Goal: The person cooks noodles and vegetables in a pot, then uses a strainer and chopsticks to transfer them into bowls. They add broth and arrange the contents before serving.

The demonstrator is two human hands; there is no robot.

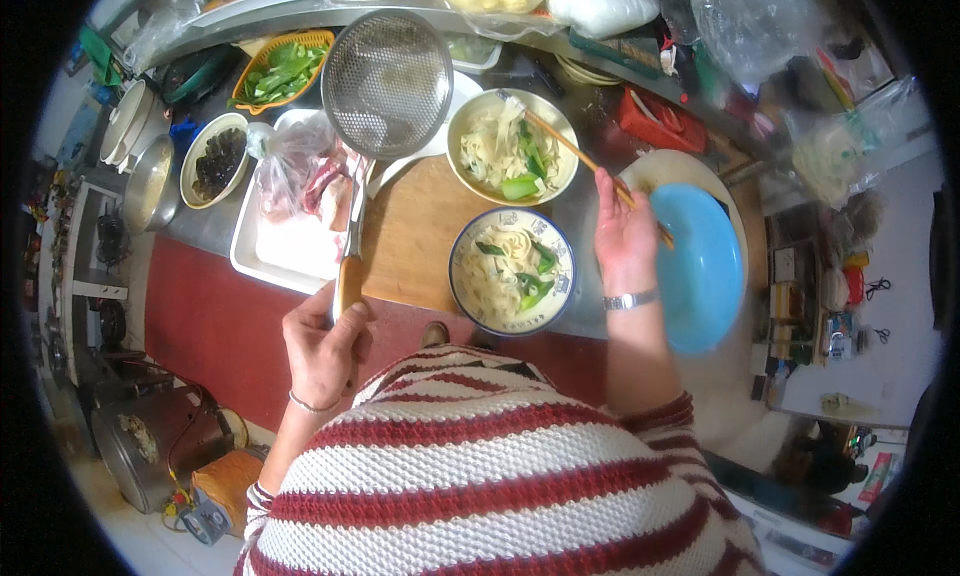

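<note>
My left hand grips the wooden handle of a round metal strainer, whose perforated bowl is raised above the back of the worktop. In my right hand is a pair of wooden chopsticks. Their tips touch wide noodles at the far rim of a cream bowl, which also holds green leaves and stalks. Nearer my body stands a blue-rimmed patterned bowl with noodles and greens. Part of a wooden cutting board shows left of both bowls.
Left of the board, a white tray holds meat partly under a plastic bag. Beyond are a bowl of dark food and an orange basket of cut greens. A blue basin stands right, near a red container.
</note>
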